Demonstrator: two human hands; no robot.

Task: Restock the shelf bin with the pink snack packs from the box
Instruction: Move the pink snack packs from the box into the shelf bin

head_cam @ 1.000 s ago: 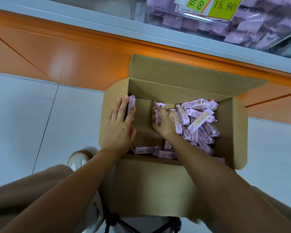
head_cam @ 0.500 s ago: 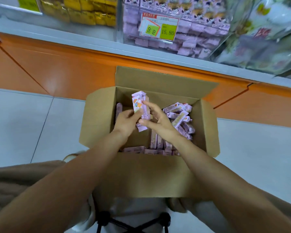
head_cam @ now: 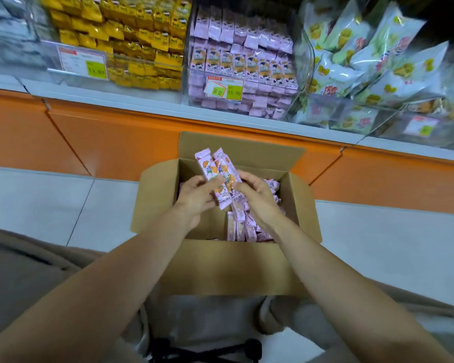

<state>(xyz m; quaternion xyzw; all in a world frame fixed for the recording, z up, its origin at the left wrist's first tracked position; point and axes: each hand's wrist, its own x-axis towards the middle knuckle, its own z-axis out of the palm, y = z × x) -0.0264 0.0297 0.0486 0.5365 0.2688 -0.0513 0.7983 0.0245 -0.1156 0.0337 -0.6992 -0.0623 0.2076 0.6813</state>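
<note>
Several pink snack packs (head_cam: 219,171) gripped between left hand (head_cam: 196,198) and right hand (head_cam: 258,197), over box (head_cam: 220,267), pale tiled floor (head_cam: 37,205)

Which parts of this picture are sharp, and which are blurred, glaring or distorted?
Head view, middle: the left hand, the right hand and the packs they hold are fairly sharp. Head view, top: the yellow bags are smeared by motion blur, and the clear bin shows pale glare. The shelf edge slants across the frame. Light is even, shadows soft.
</note>
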